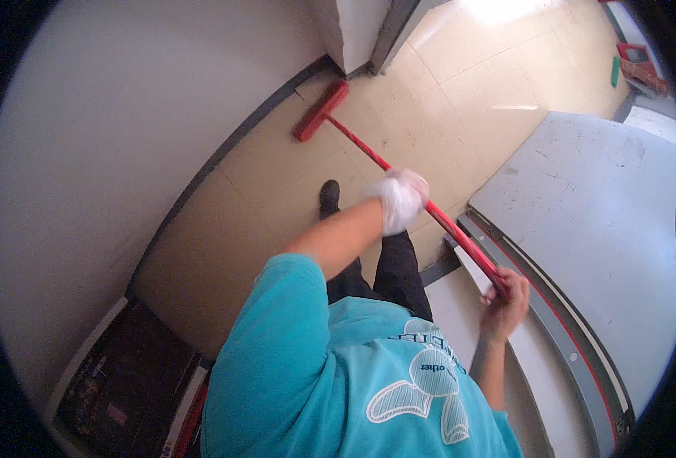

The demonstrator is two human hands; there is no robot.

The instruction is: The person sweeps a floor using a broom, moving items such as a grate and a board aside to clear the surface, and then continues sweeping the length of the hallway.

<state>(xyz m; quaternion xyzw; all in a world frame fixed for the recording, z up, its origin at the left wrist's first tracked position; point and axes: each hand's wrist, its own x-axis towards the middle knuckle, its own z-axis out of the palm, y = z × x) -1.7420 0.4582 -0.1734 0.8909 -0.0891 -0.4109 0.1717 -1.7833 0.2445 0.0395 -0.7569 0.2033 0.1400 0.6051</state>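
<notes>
A red broom or mop (361, 146) with a long red pole slants across the view. Its narrow red head (318, 114) is on or just above the tiled floor, near the dark baseboard at the wall corner; whether it touches cannot be told. My left hand (407, 192), in a thin whitish glove or wrap and slightly blurred, grips the middle of the pole. Around the pole's upper end, at the lower right, my right hand (507, 297) is closed, with no glove on it.
A pale wall with a dark baseboard (189, 197) curves along the left. To the right is an open grey door (590, 172) beside its metal frame. A dark mat or open box (126, 378) lies at lower left. Red and green items (614, 71) are at the far right.
</notes>
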